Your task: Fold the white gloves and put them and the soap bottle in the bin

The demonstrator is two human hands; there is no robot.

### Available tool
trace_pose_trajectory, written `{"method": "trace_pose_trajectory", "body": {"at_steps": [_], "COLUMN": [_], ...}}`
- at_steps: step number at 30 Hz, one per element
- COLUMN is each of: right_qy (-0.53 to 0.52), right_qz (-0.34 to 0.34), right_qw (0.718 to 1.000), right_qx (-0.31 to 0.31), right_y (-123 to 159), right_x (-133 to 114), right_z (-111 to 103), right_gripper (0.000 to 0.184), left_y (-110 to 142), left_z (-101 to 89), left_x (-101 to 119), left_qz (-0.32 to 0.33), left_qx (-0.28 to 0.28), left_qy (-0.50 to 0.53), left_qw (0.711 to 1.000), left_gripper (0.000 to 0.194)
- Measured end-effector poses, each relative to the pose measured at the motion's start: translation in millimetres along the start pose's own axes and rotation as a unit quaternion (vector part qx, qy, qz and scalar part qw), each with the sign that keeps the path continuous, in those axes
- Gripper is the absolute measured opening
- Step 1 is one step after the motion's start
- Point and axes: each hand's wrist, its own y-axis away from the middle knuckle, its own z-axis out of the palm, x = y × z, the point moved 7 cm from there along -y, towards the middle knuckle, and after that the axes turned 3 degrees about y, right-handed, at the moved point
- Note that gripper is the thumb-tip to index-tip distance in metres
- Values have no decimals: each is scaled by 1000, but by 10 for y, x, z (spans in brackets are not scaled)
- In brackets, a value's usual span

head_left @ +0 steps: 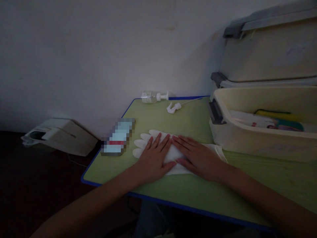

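Surface (153, 115): spreading green inside a blue border, backing onto a pale wall (99, 49) in dim light.
White glove (173, 153): lying flat near the front edge, between phone (118, 137) and cream box (247, 143), pointing its fingers toward the left edge; showing layers at the cuff, possibly overlying a second one, cannot tell.
Left hand (156, 158): spreading palm-down across the glove's finger end, pinching nothing.
Right hand (195, 155): spreading palm-down toward the cuff, nearly meeting the left at the fingertips.
Why so flat: probably pressing the fabric level, using the surface as backing.
Phone's place: lying by the left edge, presumably keeping out from under the hands.
Pump bottle (150, 97): resting sideways along the back edge, near its left corner; cannot tell how full.
Spray head (174, 107): lying just beside, trailing a thin tube along the back edge.
Cream box contents: holding yellow (274, 114), teal (289, 125) and white items (247, 119) low inside, presumably standing lidless for reaching in.
White casing (74, 132): tilting beyond the left edge, showing a dark opening; cannot tell the contents.
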Motion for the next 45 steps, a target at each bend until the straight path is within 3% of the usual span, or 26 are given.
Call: {"method": "trace_pose_trajectory", "body": {"at_steps": [17,28,34,39,45], "right_qy": [50,56,-10,19,107], "right_qz": [54,73,51,5,-50], "right_qw": [997,995,998,996,989], "right_qx": [-16,-26,39,81,84], "right_y": [297,310,326,439,766], "right_x": [155,173,151,-34,-235], "right_z": [-73,-58,-179,-459,-662], "right_gripper": [59,58,49,32,24], "left_y": [-7,-6,-7,89,507], "left_z": [18,5,-4,-262,-663], "left_x": [-17,-10,6,83,241], "left_qz": [2,-4,8,74,196], "left_qx": [13,7,13,70,175], "left_qy": [-8,-2,-7,-19,30], "left_qw": [1000,1000,1000,995,964], "left_gripper": [66,64,64,65,26]}}
